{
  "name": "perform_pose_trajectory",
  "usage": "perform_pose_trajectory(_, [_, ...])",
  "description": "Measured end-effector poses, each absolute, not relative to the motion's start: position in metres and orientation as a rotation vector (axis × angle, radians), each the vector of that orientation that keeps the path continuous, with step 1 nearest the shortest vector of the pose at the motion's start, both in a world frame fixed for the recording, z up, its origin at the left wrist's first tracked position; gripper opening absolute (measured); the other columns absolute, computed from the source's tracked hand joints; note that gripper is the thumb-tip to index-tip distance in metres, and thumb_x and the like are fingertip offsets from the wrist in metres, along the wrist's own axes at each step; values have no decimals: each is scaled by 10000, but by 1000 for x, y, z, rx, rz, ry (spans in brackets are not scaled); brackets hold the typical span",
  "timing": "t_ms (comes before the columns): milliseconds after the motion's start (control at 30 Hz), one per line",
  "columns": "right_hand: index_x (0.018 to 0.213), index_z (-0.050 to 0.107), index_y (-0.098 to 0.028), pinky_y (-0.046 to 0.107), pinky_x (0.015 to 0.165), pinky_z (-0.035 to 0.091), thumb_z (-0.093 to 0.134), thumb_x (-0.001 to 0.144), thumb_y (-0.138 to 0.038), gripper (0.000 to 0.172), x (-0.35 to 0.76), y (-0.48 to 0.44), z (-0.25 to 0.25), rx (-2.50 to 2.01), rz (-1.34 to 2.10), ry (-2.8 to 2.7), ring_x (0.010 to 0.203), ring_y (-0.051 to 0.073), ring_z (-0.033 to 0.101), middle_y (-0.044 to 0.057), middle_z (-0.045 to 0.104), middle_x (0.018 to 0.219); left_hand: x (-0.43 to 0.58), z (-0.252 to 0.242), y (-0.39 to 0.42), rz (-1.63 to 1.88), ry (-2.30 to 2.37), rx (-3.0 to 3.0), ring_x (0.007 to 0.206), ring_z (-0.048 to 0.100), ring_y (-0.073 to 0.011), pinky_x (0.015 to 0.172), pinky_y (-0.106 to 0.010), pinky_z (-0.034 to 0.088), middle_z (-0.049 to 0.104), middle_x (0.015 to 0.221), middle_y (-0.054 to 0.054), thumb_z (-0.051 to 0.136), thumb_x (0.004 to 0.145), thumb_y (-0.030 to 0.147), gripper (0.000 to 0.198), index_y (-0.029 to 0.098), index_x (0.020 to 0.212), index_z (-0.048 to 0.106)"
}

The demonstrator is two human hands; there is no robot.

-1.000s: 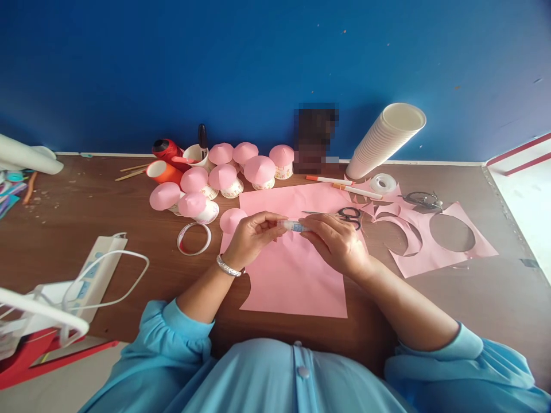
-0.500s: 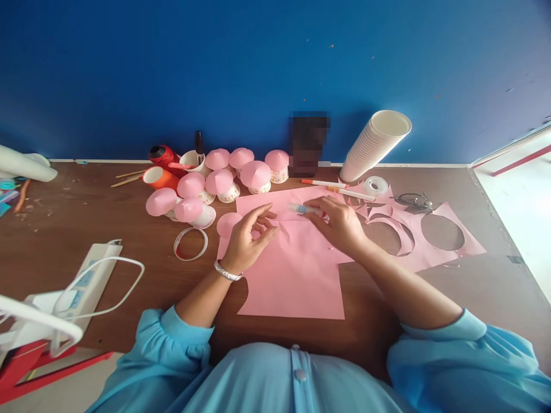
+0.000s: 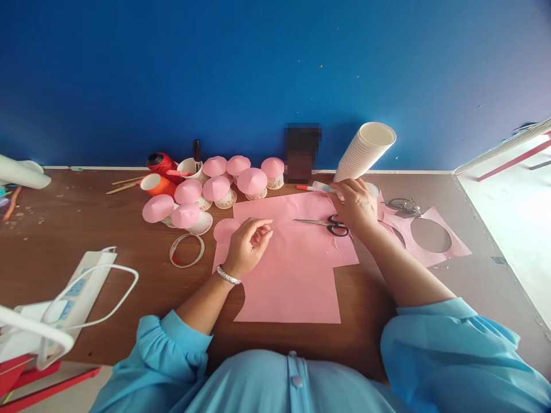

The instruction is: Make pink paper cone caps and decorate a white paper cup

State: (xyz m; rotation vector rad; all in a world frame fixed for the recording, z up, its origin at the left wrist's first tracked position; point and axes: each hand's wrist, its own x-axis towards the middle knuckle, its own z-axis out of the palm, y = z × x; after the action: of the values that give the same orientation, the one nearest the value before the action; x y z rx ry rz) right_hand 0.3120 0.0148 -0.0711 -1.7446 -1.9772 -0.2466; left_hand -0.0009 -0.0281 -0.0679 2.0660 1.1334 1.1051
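Observation:
My right hand is at the back of the table, fingers closed round the end of a small clear and pale-blue tube, which looks like a glue stick. The tube lies over a pen with an orange end. Below that hand, black-handled scissors rest on a large pink paper sheet, blades pointing left. My left hand hovers over the sheet's left side, fingers loosely bent and thumb apart, holding nothing. Next to it lies a pink paper disc.
Several paper cups with pink cone tops stand at the back left. A tall stack of white cups leans near the blue wall. Cut pink scraps lie right, a tape ring and a power strip left.
My right hand has moved back and right with the tube, to the pens. The scissors now show on the sheet. My left hand has barely moved, and the view has shifted slightly.

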Motion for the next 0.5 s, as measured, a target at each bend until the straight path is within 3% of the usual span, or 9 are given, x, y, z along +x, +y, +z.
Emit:
perform_pose_trajectory(167, [1257,728,-159,408,766,443,510,1034,-308,345,317,13,-71,-1795,-396,-2110,975,313,599,149,747,1067,3,-69,-28,1098,1096,2115,798,689,-126,701,-242,581,702,920,-23,626,967,171,196,211,1155,667])
perform_pose_trajectory(300, [1562,479,-244,400,752,358,360,1038,-125,550,293,32,-51,-1670,-593,-2406,934,288,575,140,705,1055,3,-69,-30,1090,1093,2161,798,702,-131,682,-236,574,721,909,-27,626,964,150,175,204,1121,680])
perform_pose_trajectory(367, [1587,422,-273,395,748,324,385,1015,-114,595,283,45,-38,-1610,-601,-2535,893,275,553,128,681,1021,2,-69,-31,1087,1087,2191,785,699,-132,670,-239,567,735,911,-32,621,968,142,148,199,1089,687])
perform_pose_trajectory(500, [1557,455,-216,393,756,292,397,1005,-110,565,279,67,-22,-1559,-561,-2623,923,283,539,147,664,1065,0,-70,-31,1077,1047,2213,753,692,-130,641,-239,555,750,903,-36,617,973,137,133,195,1063,697])
